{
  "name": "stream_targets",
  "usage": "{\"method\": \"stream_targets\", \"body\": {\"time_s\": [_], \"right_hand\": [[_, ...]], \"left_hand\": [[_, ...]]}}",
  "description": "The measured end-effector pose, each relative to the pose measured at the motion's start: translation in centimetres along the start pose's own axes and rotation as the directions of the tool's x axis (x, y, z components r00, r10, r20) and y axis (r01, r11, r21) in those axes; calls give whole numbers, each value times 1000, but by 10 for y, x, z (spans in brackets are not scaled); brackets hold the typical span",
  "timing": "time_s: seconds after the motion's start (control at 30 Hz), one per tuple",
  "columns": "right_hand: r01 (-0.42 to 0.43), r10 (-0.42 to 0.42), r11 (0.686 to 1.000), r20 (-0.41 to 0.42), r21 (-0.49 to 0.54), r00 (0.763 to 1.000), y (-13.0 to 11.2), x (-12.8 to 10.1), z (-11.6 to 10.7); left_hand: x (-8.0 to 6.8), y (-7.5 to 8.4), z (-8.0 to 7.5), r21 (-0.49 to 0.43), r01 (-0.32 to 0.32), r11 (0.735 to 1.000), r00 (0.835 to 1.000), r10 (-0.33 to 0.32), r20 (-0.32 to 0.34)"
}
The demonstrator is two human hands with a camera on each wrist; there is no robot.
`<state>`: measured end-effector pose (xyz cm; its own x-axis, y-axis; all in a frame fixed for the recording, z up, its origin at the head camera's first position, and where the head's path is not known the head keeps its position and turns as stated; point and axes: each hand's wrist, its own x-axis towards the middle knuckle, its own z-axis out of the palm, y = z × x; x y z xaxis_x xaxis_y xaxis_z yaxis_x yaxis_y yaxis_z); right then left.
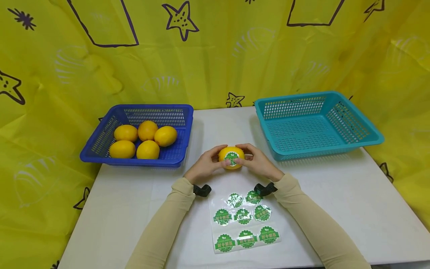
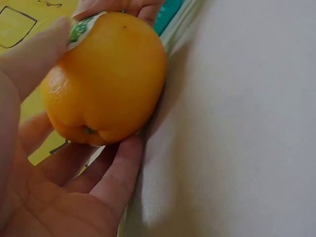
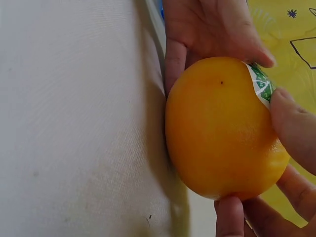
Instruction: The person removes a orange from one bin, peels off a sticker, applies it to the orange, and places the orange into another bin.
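Observation:
An orange (image 1: 223,153) sits on the table between both hands, a round green-and-white sticker (image 1: 231,158) on the side facing me. My left hand (image 1: 205,165) holds it from the left, fingers curled round its far side and thumb at the sticker's left edge. From the other side my right hand (image 1: 261,163) grips it, with its thumb at the sticker's right edge. In the left wrist view, the sticker's edge stands slightly off the curved skin of the orange (image 2: 111,79). The right wrist view shows fingertips against the underside of the orange (image 3: 222,133).
A sheet of green round stickers (image 1: 235,225) lies in front of the orange, between the forearms. At the back left, a blue basket (image 1: 183,149) contains several oranges (image 1: 148,150). A teal basket (image 1: 299,129) stands at the back right. Behind the table hangs a yellow patterned cloth (image 1: 215,63).

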<state>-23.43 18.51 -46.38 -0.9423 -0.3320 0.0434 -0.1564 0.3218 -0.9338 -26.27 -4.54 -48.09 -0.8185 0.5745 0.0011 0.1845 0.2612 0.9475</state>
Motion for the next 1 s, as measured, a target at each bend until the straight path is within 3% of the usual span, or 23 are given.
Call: {"method": "stream_targets", "body": {"time_s": [0.4, 0.67, 0.87, 1.0], "right_hand": [[26, -27, 1000, 12, 9, 1000, 14, 2, -2], [139, -140, 989, -28, -44, 990, -6, -11, -3], [219, -215, 975, -88, 29, 973, -33, -34, -22], [294, -288, 956, -180, 7, 940, -40, -53, -49]], "left_hand": [[1, -8, -5, -10, -8, 1000, 1000, 8, 12], [-1, -4, -7, -163, 9, 987, 999, -15, -40], [0, 6, -6, -194, -35, 980, 998, 24, -62], [3, 16, -5, -189, -67, 980, 995, 52, -85]]}}
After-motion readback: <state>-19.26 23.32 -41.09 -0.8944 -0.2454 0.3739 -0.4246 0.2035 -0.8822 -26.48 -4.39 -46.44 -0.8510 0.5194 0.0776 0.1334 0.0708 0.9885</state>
